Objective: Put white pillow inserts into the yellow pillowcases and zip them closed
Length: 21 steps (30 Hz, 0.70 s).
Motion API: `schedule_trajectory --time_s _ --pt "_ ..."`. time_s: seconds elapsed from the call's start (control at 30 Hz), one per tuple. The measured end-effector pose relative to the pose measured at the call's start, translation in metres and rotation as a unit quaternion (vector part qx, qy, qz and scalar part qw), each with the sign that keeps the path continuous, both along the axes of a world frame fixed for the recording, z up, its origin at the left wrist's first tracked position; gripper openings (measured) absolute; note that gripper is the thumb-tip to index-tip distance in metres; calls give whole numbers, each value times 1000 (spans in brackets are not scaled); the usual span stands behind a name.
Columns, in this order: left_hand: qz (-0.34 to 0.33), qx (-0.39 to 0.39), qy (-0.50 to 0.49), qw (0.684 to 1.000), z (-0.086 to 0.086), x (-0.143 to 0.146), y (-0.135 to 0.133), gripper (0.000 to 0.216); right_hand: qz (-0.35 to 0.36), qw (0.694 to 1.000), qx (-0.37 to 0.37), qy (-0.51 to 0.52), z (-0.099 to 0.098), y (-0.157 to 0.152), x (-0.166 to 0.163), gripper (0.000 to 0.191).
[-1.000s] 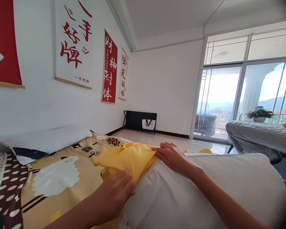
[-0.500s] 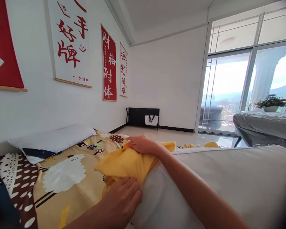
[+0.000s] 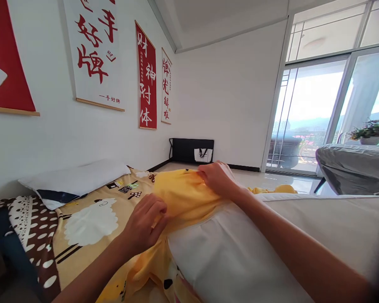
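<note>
A yellow cloth [image 3: 183, 195] is stretched between my two hands, over the end of a plump white cushion-like piece [image 3: 236, 248] that fills the lower right. My left hand [image 3: 150, 221] has its fingers curled closed on the near left part of the cloth. At the cloth's far right edge, my right hand [image 3: 217, 179] pinches the fabric, with the forearm crossing above the white piece. More yellow fabric with dark spots hangs in folds below my left hand. Beneath lies a tan sheet [image 3: 123, 214] printed with a white sheep.
A white pillow [image 3: 78, 176] lies on the bed against the left wall, beside brown polka-dot fabric [image 3: 44, 235]. A folded black panel [image 3: 183, 149] with a white bag [image 3: 203, 155] leans at the far wall. A plastic-covered grey item [image 3: 353, 170] stands right, near glass doors.
Both hands have risen and spread apart, the right one moving rightward and the left one up and leftward. The bunched yellow cloth is now drawn out flatter between them.
</note>
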<state>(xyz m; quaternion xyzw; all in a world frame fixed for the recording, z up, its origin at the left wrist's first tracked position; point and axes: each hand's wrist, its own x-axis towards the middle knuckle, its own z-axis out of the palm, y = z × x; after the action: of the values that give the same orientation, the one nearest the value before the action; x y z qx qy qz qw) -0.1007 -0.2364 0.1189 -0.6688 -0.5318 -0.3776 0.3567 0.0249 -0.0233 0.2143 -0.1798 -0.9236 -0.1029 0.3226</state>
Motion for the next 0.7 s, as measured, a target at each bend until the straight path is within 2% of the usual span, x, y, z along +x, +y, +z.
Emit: schedule_trajectory --time_s 0.07,0.13,0.2,0.27,0.37,0.43,0.6,0.7 --pt "18 63 -87 994 -3 -12 3 6 -32 999 -19 30 2 4 11 31" --pt "36 82 -213 973 -8 -25 7 10 -53 998 -22 35 7 5 21 30" --pt "25 50 -336 940 -11 -37 11 22 -63 997 -17 47 14 3 28 30" --pt "-20 -3 -417 909 -12 -44 15 34 -71 995 -21 67 20 0 33 30" --pt "-95 -96 -470 872 -11 -45 19 46 -79 995 -26 61 24 -3 36 29" --pt "-133 -132 -503 843 -8 -41 20 46 -90 992 -26 79 22 -3 35 29" --pt "-190 -94 -578 788 4 -36 14 34 -11 1000 -14 -22 17 -3 37 30" --pt "-210 -73 -613 758 16 -38 9 31 -32 997 -13 72 23 -3 39 30"
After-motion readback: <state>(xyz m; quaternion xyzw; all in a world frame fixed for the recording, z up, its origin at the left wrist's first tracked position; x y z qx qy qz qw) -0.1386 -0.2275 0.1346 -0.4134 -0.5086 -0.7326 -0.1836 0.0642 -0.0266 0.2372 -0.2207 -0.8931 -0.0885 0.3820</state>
